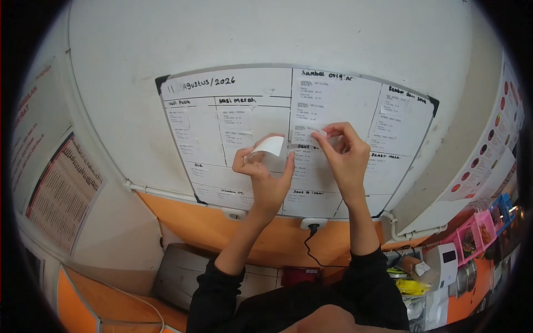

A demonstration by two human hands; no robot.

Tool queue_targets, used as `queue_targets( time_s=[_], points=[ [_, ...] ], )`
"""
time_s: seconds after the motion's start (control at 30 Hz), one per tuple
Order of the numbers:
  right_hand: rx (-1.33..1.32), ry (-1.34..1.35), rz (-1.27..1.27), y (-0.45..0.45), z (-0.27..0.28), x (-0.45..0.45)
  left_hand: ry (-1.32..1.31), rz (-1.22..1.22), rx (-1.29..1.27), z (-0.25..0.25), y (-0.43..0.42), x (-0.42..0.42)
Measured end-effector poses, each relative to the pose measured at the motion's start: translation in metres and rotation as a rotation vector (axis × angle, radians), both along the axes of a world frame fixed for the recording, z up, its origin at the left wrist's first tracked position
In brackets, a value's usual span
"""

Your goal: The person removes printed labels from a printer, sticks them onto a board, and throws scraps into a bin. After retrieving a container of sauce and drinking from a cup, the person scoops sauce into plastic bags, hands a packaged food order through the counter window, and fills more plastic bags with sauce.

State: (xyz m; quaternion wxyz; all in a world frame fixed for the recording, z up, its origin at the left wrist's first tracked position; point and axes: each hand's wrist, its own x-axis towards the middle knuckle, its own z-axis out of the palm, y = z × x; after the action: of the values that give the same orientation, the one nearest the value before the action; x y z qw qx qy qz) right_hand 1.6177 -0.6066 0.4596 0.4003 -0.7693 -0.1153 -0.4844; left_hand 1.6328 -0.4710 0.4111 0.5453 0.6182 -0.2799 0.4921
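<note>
A whiteboard (250,83) on the wall is ruled into sections with handwritten headings and carries rows of small printed labels. My left hand (264,180) is in front of its middle, fingers closed on a small curled piece of white paper (270,145). The paper's printed side, if it has one, does not show. To the right, my right hand (350,158) pinches the right end of a printed label (304,133) between thumb and forefinger. That label lies against the board in the "Sambal Original" section, below two similar labels.
Below the board, a black plug (313,227) sits in a wall socket, its cable hanging down. A counter at the lower right holds a white device (442,265), a pink basket (472,236) and a yellow plastic bag (412,287). Printed posters (66,194) hang left and right.
</note>
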Motion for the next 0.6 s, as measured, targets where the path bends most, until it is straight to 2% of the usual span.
queue_targets(
  time_s=[0.23,0.3,0.6],
  points=[
    [-0.029,-0.005,-0.034,0.002,0.002,0.003,0.016,0.016,-0.001,0.0,-0.001,0.012],
    [-0.041,-0.006,-0.043,0.002,0.002,0.003,-0.071,0.06,-0.002,-0.001,-0.002,0.019],
    [-0.061,-0.029,-0.075,0.001,0.0,0.007,-0.018,0.078,-0.013,-0.003,-0.01,0.031]
  ],
)
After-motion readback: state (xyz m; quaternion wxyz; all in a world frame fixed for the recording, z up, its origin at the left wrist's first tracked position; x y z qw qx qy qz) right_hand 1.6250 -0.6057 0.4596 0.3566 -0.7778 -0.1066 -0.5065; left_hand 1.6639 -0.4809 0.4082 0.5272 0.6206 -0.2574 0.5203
